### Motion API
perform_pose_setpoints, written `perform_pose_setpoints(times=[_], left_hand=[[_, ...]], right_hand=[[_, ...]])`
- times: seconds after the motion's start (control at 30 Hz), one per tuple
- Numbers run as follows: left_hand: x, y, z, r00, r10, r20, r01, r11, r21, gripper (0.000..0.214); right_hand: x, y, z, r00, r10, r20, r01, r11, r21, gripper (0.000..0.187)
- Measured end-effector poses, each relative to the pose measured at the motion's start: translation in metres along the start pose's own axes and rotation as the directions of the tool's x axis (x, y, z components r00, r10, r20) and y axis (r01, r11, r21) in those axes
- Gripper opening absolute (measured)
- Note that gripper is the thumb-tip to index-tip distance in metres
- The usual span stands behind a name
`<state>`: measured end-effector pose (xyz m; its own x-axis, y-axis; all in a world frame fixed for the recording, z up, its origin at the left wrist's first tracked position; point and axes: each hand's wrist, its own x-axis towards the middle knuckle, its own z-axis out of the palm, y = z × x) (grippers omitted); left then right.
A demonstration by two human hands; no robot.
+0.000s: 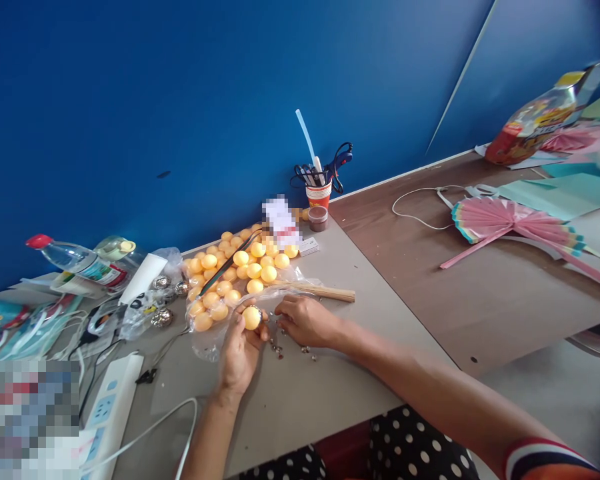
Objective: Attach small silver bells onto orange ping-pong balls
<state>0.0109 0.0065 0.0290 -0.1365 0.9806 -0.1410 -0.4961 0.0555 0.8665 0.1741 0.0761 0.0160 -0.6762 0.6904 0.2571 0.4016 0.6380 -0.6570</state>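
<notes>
Grey tabletop (300,400) begins just past your polka-dot lap (415,447), and both your forearms reach out across it. Your left hand (240,350) has its fingers closed round a single orange ball (251,317), held just above the table at the near edge of a clear bag (207,343). Your right hand (307,321) sits just beside it, knuckles up and fingers curled down toward the table. You cannot tell from this view whether they pinch anything. Small metal bits (280,350) lie scattered on the table between and below your two hands.

To your left, a white power strip (111,400) lies near the table's edge, with a white cable (155,427) looping past it. Behind your hands the bag spreads open around a heap of more orange balls (240,267). A bundle of wooden sticks (330,292) lies just beyond your right hand, and silver bells (163,317) rest to the left of the bag. Further left, a water bottle (77,261) lies on its side.

Near the wall stands a paper cup (319,195) holding scissors (341,161), with a small brown jar (318,218) right in front of it. Over to your right, a pink paper fan (505,223) lies flat on a brown board (430,293). A shiny snack bag (540,123) sits in the far corner against the blue wall (180,100).
</notes>
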Motion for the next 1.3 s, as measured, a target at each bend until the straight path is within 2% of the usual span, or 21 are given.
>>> perform_pose_setpoints(times=[0.13, 0.33, 0.5, 0.67, 0.8, 1.0, 1.3], left_hand=[[0.0, 0.0, 0.004, 0.999, 0.042, -0.019, -0.04, 0.997, 0.064, 0.031], [0.001, -0.004, 0.002, 0.993, 0.094, -0.077, -0.082, 0.985, 0.149, 0.032], [0.001, -0.007, -0.002, 0.99, 0.125, -0.067, -0.105, 0.963, 0.248, 0.035], [0.0, -0.008, -0.003, 0.99, 0.13, -0.05, -0.109, 0.948, 0.299, 0.034], [0.0, -0.01, -0.006, 0.989, 0.138, -0.044, -0.111, 0.917, 0.383, 0.04], [0.001, -0.017, -0.013, 0.965, 0.258, -0.051, -0.19, 0.817, 0.545, 0.045], [-0.001, -0.014, -0.006, 0.977, 0.215, -0.02, -0.173, 0.836, 0.52, 0.045]], right_hand=[[-0.001, -0.001, 0.001, 0.995, -0.09, 0.039, 0.094, 0.991, -0.1, 0.016], [-0.001, -0.005, -0.01, 0.983, -0.089, 0.162, 0.115, 0.981, -0.155, 0.019], [-0.002, -0.007, -0.012, 0.966, -0.08, 0.245, 0.137, 0.965, -0.225, 0.019], [-0.001, -0.006, -0.009, 0.962, -0.049, 0.269, 0.124, 0.956, -0.267, 0.012], [-0.001, -0.01, -0.01, 0.962, -0.066, 0.263, 0.131, 0.963, -0.237, 0.012], [-0.001, -0.013, -0.01, 0.949, -0.085, 0.304, 0.163, 0.956, -0.244, 0.01], [-0.001, -0.011, -0.007, 0.963, -0.077, 0.259, 0.151, 0.948, -0.282, 0.006]])
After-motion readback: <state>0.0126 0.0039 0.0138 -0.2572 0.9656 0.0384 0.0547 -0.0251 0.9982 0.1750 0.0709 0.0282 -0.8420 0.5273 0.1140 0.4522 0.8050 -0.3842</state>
